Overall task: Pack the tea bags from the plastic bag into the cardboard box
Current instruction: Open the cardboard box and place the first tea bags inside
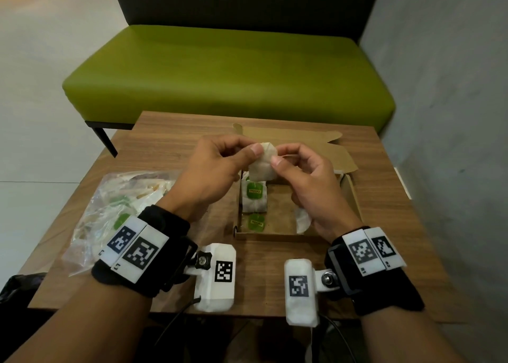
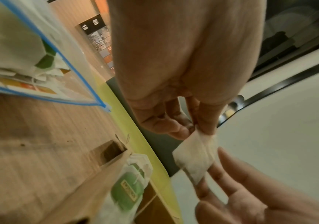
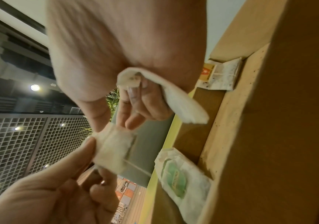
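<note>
Both hands hold one white tea bag (image 1: 262,167) (image 2: 195,157) (image 3: 112,151) in the air over the back left corner of the open cardboard box (image 1: 264,236). My left hand (image 1: 254,153) (image 2: 202,130) pinches its upper left edge. My right hand (image 1: 277,159) (image 3: 112,128) pinches its right edge, and its curled lower fingers hold a second white tea bag (image 3: 181,104). Inside the box, along the left wall, lie tea bags with green tags (image 1: 254,191) (image 2: 128,189) (image 3: 176,180). The clear plastic bag (image 1: 110,206) (image 2: 39,72), with more tea bags inside, lies left of the box.
The box lid (image 1: 302,142) lies folded back flat behind the box. Everything sits on a small wooden table (image 1: 170,142). A green bench (image 1: 228,71) stands beyond its far edge, with a grey wall (image 1: 453,115) on the right. Another tea bag (image 3: 224,75) lies in the box's far right corner.
</note>
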